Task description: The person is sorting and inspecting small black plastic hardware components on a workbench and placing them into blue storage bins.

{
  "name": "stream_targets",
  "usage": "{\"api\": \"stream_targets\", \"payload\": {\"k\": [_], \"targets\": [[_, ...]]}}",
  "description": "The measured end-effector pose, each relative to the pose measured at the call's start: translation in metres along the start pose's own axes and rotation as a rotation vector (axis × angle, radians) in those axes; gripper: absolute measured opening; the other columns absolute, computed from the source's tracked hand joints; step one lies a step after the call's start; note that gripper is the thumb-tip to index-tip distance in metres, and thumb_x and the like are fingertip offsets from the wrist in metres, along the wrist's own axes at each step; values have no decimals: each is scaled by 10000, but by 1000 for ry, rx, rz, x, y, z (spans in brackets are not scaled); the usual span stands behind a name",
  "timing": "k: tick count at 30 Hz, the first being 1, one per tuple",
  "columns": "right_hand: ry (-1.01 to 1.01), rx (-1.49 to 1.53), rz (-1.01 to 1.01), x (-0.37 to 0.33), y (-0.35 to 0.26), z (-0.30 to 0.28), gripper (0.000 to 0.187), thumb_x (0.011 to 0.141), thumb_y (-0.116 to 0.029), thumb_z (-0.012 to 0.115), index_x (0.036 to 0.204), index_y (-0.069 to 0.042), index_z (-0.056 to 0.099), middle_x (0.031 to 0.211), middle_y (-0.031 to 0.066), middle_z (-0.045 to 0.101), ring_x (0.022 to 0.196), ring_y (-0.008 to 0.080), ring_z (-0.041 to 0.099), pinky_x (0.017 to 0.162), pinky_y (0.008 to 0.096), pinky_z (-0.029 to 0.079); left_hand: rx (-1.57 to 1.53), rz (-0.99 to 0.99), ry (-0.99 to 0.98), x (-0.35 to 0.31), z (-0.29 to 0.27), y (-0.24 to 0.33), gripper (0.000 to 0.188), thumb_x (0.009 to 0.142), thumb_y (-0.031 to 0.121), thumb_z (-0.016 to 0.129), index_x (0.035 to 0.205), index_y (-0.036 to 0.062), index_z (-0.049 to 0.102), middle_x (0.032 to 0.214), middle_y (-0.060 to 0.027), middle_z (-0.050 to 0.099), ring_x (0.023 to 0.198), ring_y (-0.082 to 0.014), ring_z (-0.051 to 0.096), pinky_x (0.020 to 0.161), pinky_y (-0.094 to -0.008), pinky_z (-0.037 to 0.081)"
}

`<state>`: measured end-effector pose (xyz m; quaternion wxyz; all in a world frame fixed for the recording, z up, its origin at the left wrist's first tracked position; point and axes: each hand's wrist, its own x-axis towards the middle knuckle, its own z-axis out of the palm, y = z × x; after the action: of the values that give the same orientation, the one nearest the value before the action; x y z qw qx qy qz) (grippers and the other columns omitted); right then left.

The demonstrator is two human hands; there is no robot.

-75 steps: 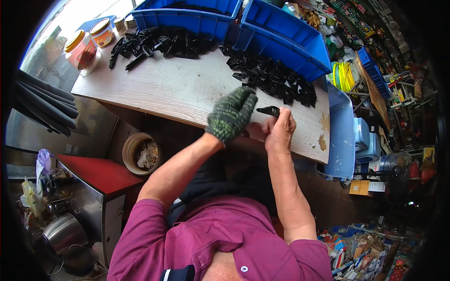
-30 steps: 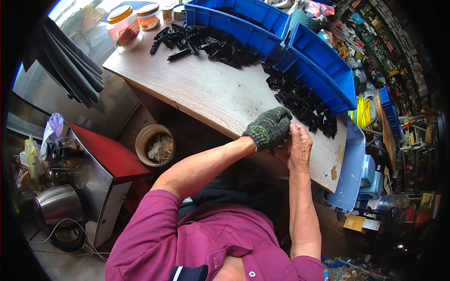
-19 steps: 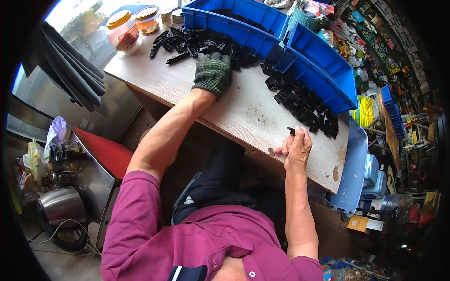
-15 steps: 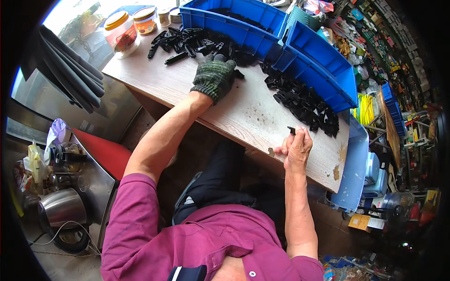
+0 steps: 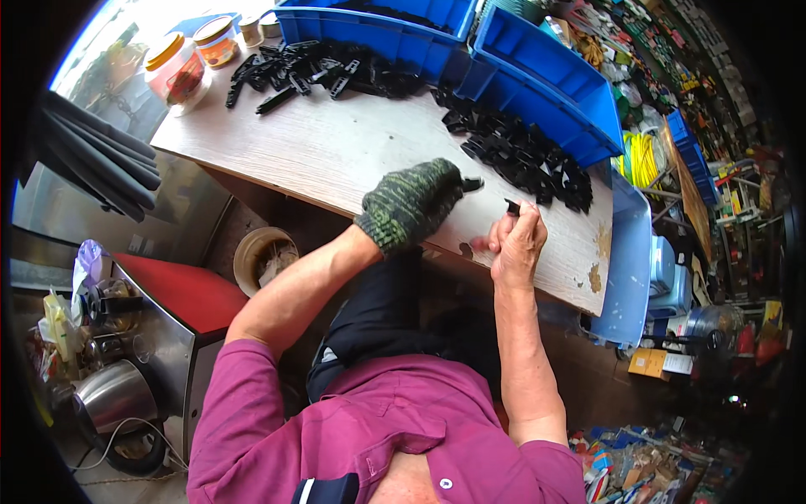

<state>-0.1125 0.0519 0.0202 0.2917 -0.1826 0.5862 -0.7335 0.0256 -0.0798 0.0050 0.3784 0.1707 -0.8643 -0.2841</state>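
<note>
My left hand point(image 5: 413, 202), in a dark green knitted glove, is closed on a black plastic piece point(image 5: 473, 184) whose end sticks out toward the right. Just right of it, my bare right hand point(image 5: 518, 242) pinches a small black plastic part point(image 5: 512, 206) between thumb and forefinger. Both hands are over the front of the pale wooden table point(image 5: 336, 160), close together but apart. At the back left of the table lies a pile of long black clips point(image 5: 306, 69). A second heap, of smaller black parts point(image 5: 525, 151), lies behind my right hand.
Two blue bins point(image 5: 378, 38) point(image 5: 546, 88) line the table's back edge. A jar with a yellow lid point(image 5: 176, 74) stands at the back left. Below the table's left side is a round bucket point(image 5: 262, 259). A light blue tub point(image 5: 623, 260) adjoins the right edge.
My gloved left hand has come back from the long-clip pile toward my right hand, now with a black piece in it. My right hand keeps its small part; the whole view has shifted slightly.
</note>
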Motion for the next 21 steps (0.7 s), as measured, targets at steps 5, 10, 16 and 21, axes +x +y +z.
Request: {"api": "stream_targets", "payload": {"k": [5, 10, 16, 21], "targets": [[109, 22, 36, -4, 1, -1, 270, 989, -343, 455, 863, -115, 525, 608, -23, 408, 425, 93, 371, 368, 274, 391, -207, -70, -131, -8, 21, 30, 230, 959, 184, 633, 1119, 19, 645, 987, -175, 689, 846, -345, 697, 715, -408, 558], [102, -145, -61, 4, 12, -13, 280, 974, -358, 445, 895, -115, 561, 547, -10, 444, 374, 125, 424, 336, 294, 422, -378, -196, -164, -3, 27, 41, 236, 986, 182, 590, 1142, 11, 633, 994, -185, 684, 814, -306, 704, 693, -385, 556], [117, -313, -327, 7, 23, -21, 254, 994, -245, 479, 791, -99, 523, 643, -21, 442, 532, 73, 408, 479, 260, 348, -354, -240, -40, -4, 46, 44, 262, 1002, 199, 551, 1173, 12, 616, 1017, -198, 671, 875, -313, 695, 724, -405, 542], [73, -352, -356, -1, 10, -15, 254, 988, -166, 494, 764, -47, 499, 678, -25, 409, 594, 62, 358, 527, 262, 354, -455, -355, 136, -7, 72, 66, 299, 998, 157, 530, 1271, 37, 553, 1052, -201, 666, 895, -353, 680, 776, -448, 524]]}}
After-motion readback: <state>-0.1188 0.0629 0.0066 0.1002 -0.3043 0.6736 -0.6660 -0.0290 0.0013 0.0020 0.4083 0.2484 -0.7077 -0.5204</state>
